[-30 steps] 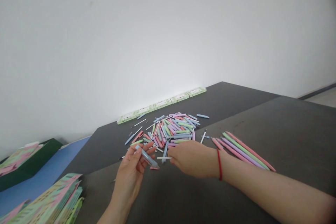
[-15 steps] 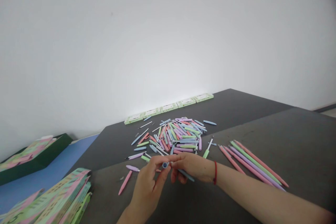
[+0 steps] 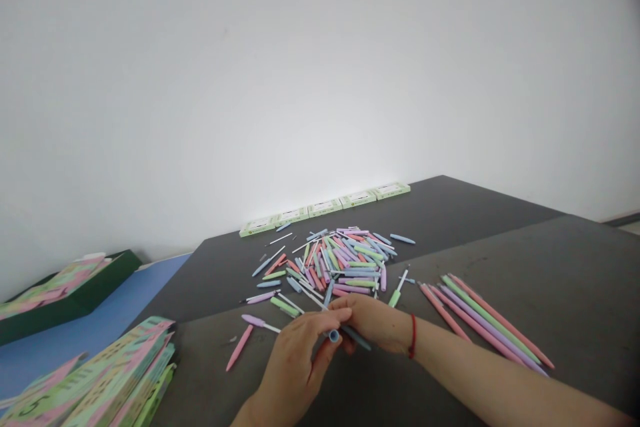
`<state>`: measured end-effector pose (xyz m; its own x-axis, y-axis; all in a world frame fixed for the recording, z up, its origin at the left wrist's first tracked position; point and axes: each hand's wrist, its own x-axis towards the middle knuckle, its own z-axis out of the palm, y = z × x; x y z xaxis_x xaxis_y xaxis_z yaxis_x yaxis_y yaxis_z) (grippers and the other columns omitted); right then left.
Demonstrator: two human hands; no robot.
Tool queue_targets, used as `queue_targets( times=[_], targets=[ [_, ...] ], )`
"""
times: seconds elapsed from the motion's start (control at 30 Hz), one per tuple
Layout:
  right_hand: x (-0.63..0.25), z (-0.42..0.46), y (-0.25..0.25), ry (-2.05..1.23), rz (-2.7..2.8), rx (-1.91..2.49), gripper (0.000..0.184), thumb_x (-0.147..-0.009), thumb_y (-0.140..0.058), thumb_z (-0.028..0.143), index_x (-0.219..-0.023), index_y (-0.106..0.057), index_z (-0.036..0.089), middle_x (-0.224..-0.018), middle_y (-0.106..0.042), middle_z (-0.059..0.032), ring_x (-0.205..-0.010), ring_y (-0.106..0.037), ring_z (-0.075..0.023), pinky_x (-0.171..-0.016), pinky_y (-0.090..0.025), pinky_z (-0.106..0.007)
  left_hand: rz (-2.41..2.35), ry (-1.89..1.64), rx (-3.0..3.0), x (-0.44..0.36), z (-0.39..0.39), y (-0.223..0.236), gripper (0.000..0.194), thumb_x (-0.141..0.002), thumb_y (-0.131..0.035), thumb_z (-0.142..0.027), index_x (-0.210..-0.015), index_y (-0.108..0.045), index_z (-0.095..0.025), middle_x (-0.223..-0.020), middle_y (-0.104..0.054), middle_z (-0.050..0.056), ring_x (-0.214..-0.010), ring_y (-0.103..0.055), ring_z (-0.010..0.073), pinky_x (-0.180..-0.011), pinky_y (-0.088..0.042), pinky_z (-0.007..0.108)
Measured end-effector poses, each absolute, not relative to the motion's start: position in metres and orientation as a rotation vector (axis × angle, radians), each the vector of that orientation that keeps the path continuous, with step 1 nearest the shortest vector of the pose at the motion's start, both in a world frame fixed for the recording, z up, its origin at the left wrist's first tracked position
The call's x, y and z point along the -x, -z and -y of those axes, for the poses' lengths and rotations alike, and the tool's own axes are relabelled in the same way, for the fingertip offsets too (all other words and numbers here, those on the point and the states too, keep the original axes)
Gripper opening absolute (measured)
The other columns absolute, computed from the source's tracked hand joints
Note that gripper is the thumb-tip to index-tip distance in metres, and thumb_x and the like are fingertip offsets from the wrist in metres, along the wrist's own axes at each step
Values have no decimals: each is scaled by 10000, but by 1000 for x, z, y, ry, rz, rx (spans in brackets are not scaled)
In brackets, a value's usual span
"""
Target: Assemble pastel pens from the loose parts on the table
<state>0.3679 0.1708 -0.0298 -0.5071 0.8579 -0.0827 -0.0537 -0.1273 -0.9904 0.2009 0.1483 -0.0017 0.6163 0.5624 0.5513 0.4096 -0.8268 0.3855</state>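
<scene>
Between the thumb and fingers of my left hand (image 3: 300,353) is a blue pen barrel (image 3: 333,335), its round open end facing me. My right hand (image 3: 373,321), with a red string at the wrist, is closed beside it, fingertips close to my left fingers. A slim blue pen part (image 3: 357,338) sticks out below the right palm, pointing down and right; its other end is hidden by the fingers. Just beyond my hands lies a heap of pastel pen parts (image 3: 345,257) with white refills among them. A pink pen piece (image 3: 239,348) and a lilac one (image 3: 253,320) lie left of my left hand.
Several pens (image 3: 493,320) lie side by side at right on the dark table (image 3: 505,240). Flat light-green boxes (image 3: 325,207) line the wall edge. At left are stacked printed packs (image 3: 115,373) and a dark green tray (image 3: 95,297) on a blue surface.
My left hand has shifted slightly right and turned, so the blue barrel's open end sits lower and farther right. The right hand stays closed, nearly in place.
</scene>
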Motion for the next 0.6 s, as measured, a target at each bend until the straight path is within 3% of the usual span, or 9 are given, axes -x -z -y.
queue_targets(
  times=[0.6],
  targets=[
    [-366, -172, 28, -1707, 1449, 946, 129, -688, -469, 247, -619, -533, 160, -503, -554, 49, -373, -458, -52, -390, -330, -154, -739, -999, -2542, -199, -149, 6, 270, -837, -525, -84, -1036, -540, -266, -1165, -652, 61, -1041, -614, 192, -887, -481, 316]
  ],
)
